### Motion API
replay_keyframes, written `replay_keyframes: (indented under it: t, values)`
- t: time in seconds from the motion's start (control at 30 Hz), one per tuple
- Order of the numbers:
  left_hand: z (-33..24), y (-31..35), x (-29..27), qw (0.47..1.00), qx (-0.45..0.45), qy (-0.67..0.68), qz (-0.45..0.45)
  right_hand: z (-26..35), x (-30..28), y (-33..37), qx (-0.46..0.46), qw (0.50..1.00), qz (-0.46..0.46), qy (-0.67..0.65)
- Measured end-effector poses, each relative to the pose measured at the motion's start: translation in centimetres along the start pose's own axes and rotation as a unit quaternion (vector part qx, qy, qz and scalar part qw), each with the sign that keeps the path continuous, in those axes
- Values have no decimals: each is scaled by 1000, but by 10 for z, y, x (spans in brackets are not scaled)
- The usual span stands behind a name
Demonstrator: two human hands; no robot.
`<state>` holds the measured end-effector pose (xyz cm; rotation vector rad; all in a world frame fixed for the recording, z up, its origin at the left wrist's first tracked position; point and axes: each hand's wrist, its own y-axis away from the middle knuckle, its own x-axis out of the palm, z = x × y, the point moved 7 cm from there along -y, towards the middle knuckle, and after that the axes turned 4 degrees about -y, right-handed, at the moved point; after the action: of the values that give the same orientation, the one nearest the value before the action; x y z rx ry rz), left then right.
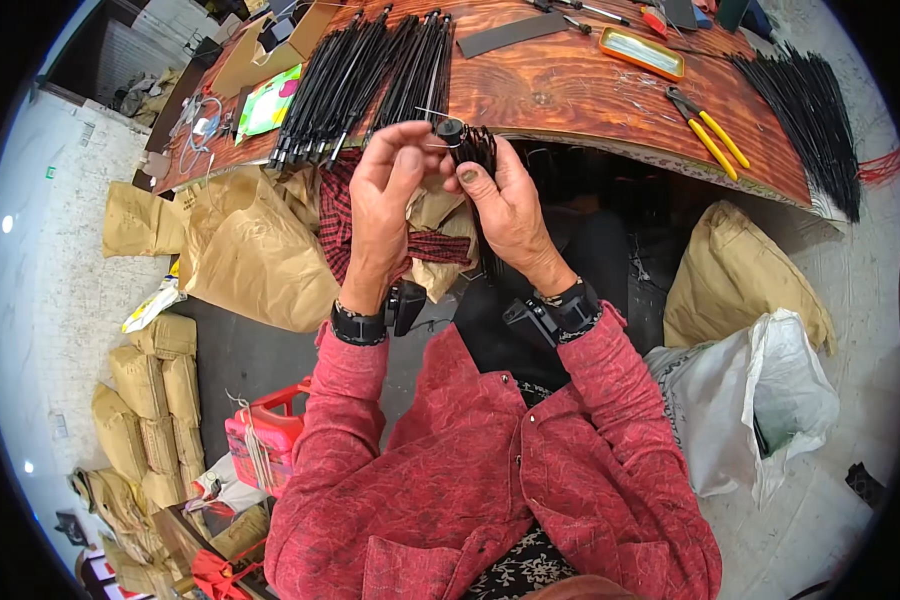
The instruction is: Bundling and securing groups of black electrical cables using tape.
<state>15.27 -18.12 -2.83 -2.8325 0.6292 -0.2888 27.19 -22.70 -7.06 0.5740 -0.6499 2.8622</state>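
Note:
In front of the table's near edge, both my hands are raised around a bundle of thin black rods (478,148) with a dark round piece (451,129) at its upper left. My right hand (515,205) is closed round the bundle, thumb pressed against its side. Fingers bent, my left hand (385,180) pinches at a thin pale wire (430,112) that loops by the round piece. The exact grip of the left fingertips is partly hidden. Part of the bundle hangs below my right hand, mostly out of sight.
On the wooden table (530,95) lie bundles of black rods (355,80), yellow-handled pliers (708,132), an orange-rimmed tray (642,52) and a fan of black strands (805,125). Brown paper sacks (255,250) stand below left; a white sack (730,410) stands at right.

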Motion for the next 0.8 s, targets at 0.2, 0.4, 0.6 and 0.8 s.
replay_keyframes:
  t: [0.2, 0.4, 0.6, 0.8]
  values:
    - [-20, -13, 11, 993, 1, -116, 9, 11, 3, 5, -22, 998, 0, 61]
    - [-26, -14, 7, 994, 4, -106, -11, 16, 0, 8, -79, 984, -41, 153]
    - [-14, -16, 5, 996, -13, -85, 17, 20, -4, 7, -84, 981, -60, 164]
    - [-11, -16, 4, 997, -27, -47, 59, 26, -8, 6, -128, 969, -81, 197]
